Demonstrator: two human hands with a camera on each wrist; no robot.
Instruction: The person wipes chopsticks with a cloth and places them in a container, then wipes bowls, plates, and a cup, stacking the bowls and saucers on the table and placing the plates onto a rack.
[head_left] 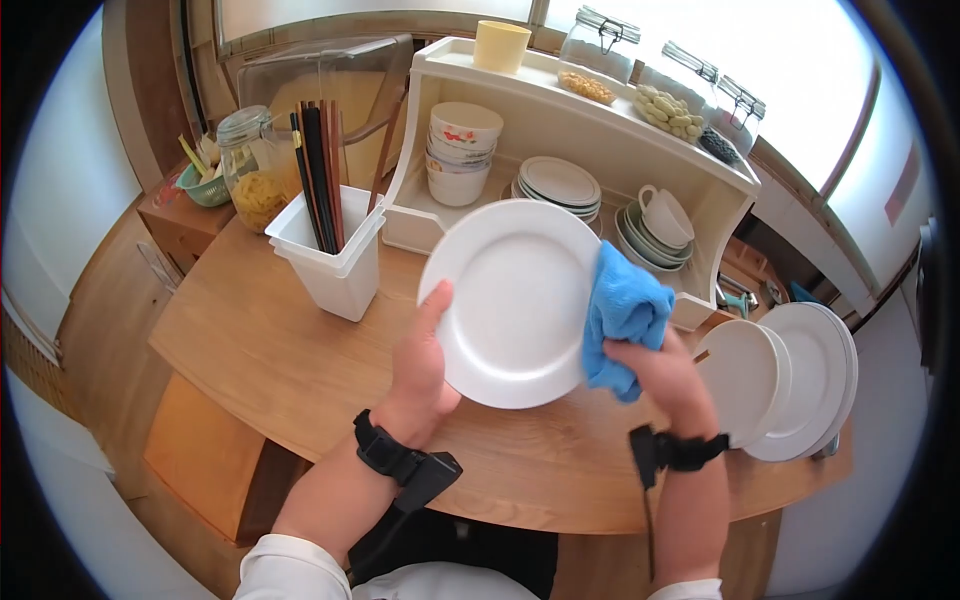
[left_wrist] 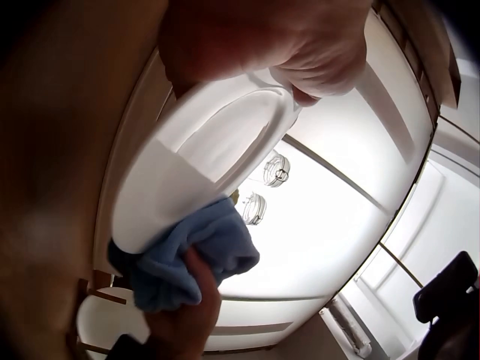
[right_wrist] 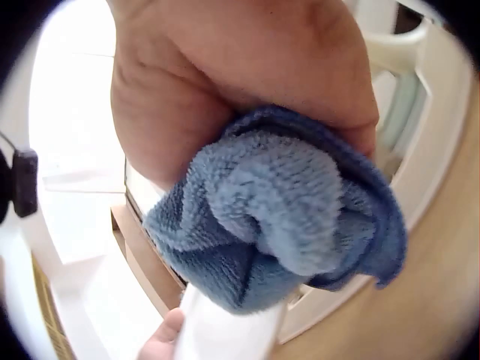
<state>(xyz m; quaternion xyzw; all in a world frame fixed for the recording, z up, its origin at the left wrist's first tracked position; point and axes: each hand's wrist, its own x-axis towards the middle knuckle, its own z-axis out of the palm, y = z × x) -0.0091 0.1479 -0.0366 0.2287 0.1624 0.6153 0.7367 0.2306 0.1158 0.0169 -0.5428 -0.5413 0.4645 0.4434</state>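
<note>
A white plate [head_left: 516, 300] is held up over the table, its inner face toward the head view. The left hand [head_left: 422, 365] grips its left rim, thumb on the front. At the plate's right edge, the right hand [head_left: 668, 375] holds a crumpled blue cloth [head_left: 625, 310] that touches the rim. From the left wrist view, the plate [left_wrist: 169, 180] slants between the left hand [left_wrist: 270, 45] above and the cloth [left_wrist: 214, 240] below. In the right wrist view, the cloth [right_wrist: 277, 202] bunches under the right hand [right_wrist: 247, 75], hiding its fingertips.
White shelf [head_left: 400, 225] behind holds bowls [head_left: 463, 150], stacked plates [head_left: 560, 182] and a cup [head_left: 667, 217]; jars stand on top. A white container [head_left: 345, 285] of chopsticks is at left. More white plates [head_left: 805, 375] stand upright at the right end of the wooden table [head_left: 230, 340].
</note>
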